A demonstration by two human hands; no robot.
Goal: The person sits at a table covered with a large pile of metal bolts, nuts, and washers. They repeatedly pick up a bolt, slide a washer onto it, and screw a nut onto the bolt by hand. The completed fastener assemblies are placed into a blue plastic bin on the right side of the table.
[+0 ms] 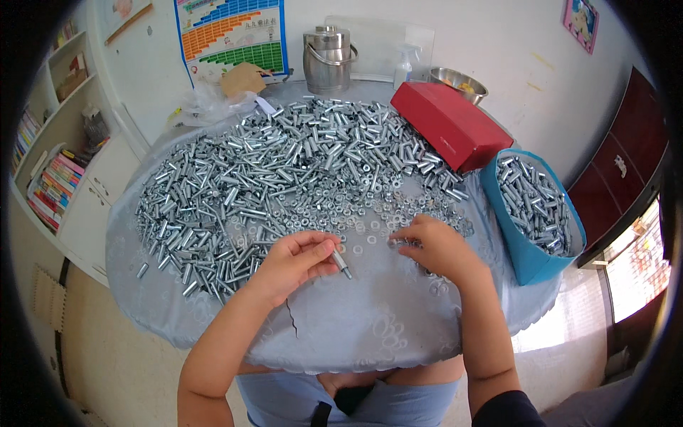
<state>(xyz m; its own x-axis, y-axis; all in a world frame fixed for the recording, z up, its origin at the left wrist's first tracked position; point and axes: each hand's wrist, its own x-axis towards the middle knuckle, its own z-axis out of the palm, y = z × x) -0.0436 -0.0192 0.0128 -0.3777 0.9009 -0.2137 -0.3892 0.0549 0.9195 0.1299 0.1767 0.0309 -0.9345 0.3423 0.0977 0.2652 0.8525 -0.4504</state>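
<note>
The table [341, 320], covered with a pale grey cloth, carries a wide heap of metal sleeves [235, 171] on its far and left part, and at its right side stands the blue bin [526, 267], filled with similar pieces. At the near side of the heap are both hands: the left hand [302, 260] is left of the middle, the right hand [434, 245] is right of it, with a bare strip of cloth between. The fingers of the left hand are closed around one metal piece [342, 263]; its long axis is slanting, and its thin end points to the lower right, toward the person. So the piece lies to the left of the right fingers, well apart from them. The right fingers are bent with the tips near together, beside the small metal rings [420, 206]; I cannot tell whether they hold one.
</note>
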